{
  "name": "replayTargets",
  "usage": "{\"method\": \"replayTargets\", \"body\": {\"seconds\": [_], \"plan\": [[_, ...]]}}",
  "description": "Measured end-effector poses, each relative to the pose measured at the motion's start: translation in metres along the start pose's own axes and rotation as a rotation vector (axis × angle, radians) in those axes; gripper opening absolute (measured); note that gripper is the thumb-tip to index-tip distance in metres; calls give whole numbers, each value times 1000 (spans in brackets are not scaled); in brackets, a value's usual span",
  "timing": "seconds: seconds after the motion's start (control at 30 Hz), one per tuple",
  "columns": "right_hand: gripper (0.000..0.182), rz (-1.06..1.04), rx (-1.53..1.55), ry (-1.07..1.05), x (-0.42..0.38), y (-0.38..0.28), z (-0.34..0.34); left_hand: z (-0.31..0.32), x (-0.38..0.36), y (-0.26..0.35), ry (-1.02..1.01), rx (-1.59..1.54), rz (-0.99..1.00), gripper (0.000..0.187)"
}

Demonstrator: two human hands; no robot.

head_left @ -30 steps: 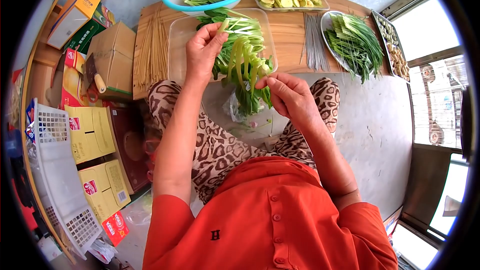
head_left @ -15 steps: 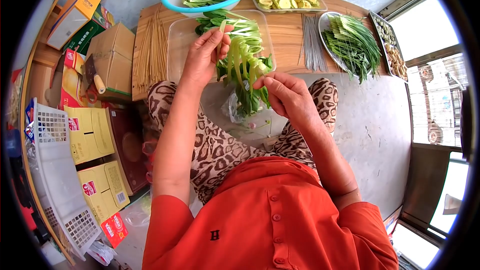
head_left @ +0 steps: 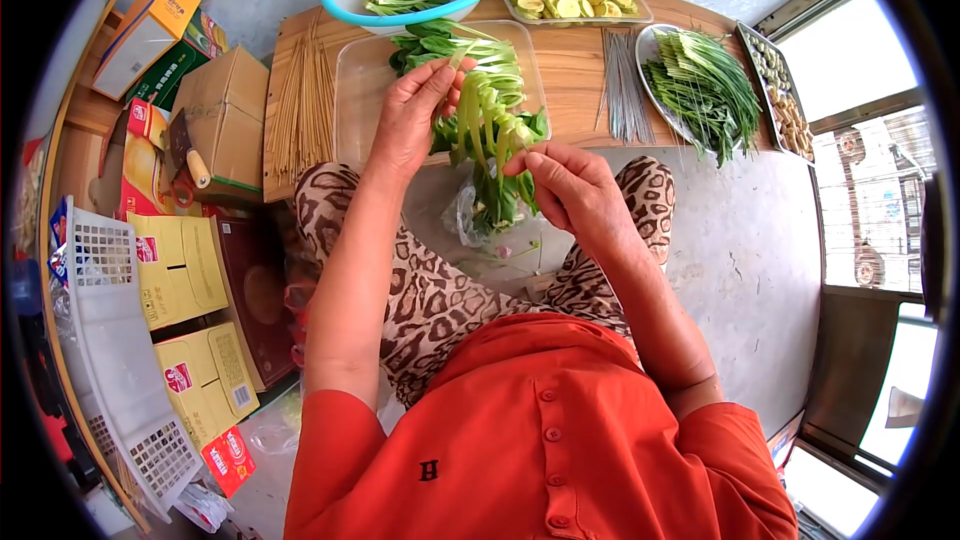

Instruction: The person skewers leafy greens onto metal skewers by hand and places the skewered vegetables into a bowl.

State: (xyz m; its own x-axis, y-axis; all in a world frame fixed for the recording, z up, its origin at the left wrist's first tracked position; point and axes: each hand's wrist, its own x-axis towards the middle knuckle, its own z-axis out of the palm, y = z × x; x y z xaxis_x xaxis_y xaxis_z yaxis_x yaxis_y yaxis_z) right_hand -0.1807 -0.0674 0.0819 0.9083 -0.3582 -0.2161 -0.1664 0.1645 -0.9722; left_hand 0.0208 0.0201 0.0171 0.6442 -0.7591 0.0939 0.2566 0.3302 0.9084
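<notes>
Your left hand (head_left: 415, 120) pinches one leaf stalk; your right hand (head_left: 570, 190) grips the greens (head_left: 490, 130) bunch, held over the clear tray (head_left: 355, 90) above your knees. Pull the stalk low at its base, keep the right pinch tight so the bunch doesn't slide apart.

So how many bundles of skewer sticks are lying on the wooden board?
2. A pile of pale bamboo skewer sticks lies at the board's left end, beside the clear plastic tray. A smaller grey bundle of thin sticks lies right of the tray. More may be hidden.
</notes>
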Motion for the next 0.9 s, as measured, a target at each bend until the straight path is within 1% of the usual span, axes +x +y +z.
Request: {"method": "replayTargets", "body": {"seconds": [0.27,0.47,0.53,0.67,0.73,0.77,0.83,0.9], "plan": [[29,-6,1,-15,0,1,-2,1,0,-1,23,68,22,25],[27,14,9,-29,0,2,-3,-1,0,-5,-7,189,87,26],[28,-12,9,9,2,2,-1,-1,0,-8,-2,299,151,25],[28,-2,37,6,6,4,-3,-2,0,-10,-10,368,206,28],[28,23,111,-14,6,3,-6,1,-1,-1,-40,128,77,32],[28,23,109,-15,6,1,-7,2,-1,3,-39,127,79,32],[27,61,258,-63,6,-3,-9,1,-2,8,-177,-98,-76,37],[27,73,282,-84,7,-1,-12,-4,-2,3,-206,-108,-92,36]]}}
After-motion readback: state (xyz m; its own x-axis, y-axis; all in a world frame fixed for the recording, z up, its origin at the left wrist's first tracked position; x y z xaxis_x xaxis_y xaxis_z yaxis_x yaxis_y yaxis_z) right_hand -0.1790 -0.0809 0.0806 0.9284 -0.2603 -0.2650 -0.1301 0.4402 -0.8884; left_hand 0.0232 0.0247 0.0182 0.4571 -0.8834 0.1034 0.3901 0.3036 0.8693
